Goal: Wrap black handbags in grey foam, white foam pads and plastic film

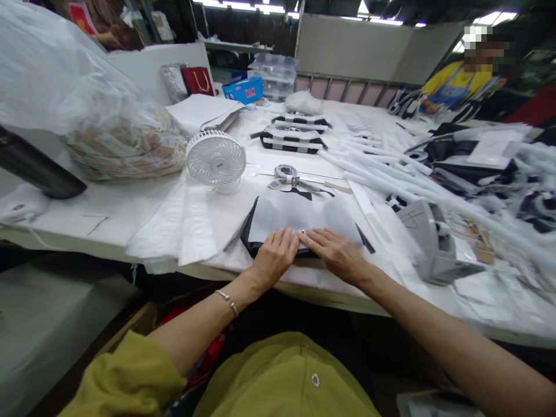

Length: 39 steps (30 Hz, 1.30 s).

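A black bag (248, 230) lies at the table's near edge, with a whitish translucent sheet (284, 213) over its top. On the sheet's near edge my left hand (277, 250) rests with fingers stretched out. My right hand (333, 250) lies flat beside it on the same edge, fingers extended. Between the two sets of fingertips shows a small round metal stud (303, 231). Just beyond the bag is a coiled strap (285, 172) wrapped in clear film, with a metal buckle (294, 183).
A small white fan (216, 161) stands to the left, near a big plastic sack (125, 139). Right of the bag sits a grey tape dispenser (430, 240). Wrapped straps (391, 168) and black bags (293, 141) lie farther back. Another person (456, 87) is at the far right.
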Motion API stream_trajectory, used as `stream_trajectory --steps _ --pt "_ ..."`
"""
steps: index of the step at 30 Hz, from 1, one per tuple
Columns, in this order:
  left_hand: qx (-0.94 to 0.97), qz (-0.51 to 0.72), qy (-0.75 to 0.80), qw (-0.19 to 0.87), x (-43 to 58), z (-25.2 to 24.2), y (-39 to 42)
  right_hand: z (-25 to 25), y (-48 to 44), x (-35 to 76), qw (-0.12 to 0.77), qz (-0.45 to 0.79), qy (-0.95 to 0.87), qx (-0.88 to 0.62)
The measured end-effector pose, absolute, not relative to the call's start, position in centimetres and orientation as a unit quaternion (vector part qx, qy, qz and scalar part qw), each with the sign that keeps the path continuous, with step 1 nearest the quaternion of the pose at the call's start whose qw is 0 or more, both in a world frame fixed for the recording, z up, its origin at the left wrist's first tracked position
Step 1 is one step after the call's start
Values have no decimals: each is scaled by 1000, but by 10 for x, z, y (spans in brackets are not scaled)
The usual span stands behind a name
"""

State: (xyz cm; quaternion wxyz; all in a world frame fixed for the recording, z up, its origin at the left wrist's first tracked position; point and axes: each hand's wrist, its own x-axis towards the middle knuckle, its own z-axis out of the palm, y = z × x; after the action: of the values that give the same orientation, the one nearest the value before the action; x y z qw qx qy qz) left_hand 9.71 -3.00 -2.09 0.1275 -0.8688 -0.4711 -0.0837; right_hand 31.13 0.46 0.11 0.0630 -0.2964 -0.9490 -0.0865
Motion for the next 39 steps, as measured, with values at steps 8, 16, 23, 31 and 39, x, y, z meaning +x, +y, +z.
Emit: stream_trajectory --steps 8,16,23,31,39 --pt "-847 -75 -504 149 86 -28 -43 3 8 312 30 -125 -953 -273" --pt "-842 -45 -514 160 90 -35 -49 14 34 343 7 -149 -962 -227" --pt "-857 -7 -491 156 94 -35 -42 -37 35 355 96 -152 -940 -290" --pt "-897 -15 -424 121 75 12 -18 28 29 337 -11 -21 -941 -337" --pt "-935 29 -350 53 46 76 16 51 -13 316 55 -158 -923 -346"
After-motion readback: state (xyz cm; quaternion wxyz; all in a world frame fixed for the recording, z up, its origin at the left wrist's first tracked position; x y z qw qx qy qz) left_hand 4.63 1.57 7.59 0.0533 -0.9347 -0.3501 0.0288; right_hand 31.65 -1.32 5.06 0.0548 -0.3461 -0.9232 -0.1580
